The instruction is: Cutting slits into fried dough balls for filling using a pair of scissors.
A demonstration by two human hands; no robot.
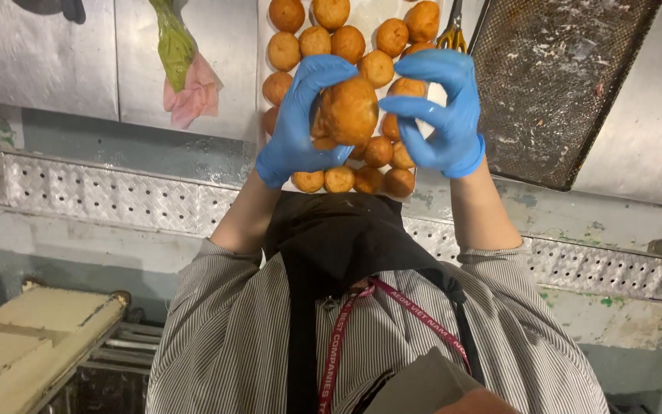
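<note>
Gripping golden bun (pixel 350 110), left hand (pixel 299 123)

Green piping bag (pixel 174 47) at eleven o'clock, dark mesh rack (pixel 557 84) at one o'clock, on the steel worktop (pixel 40 54).

A commercial kitchen: steel worktop (pixel 55 61), tray (pixel 369 19) of fried buns (pixel 316 40), mesh rack (pixel 553 77).

I've got one head camera only, looking steeply down past my chest, close on my gloved hands at upper centre, floor along the bottom.
</note>
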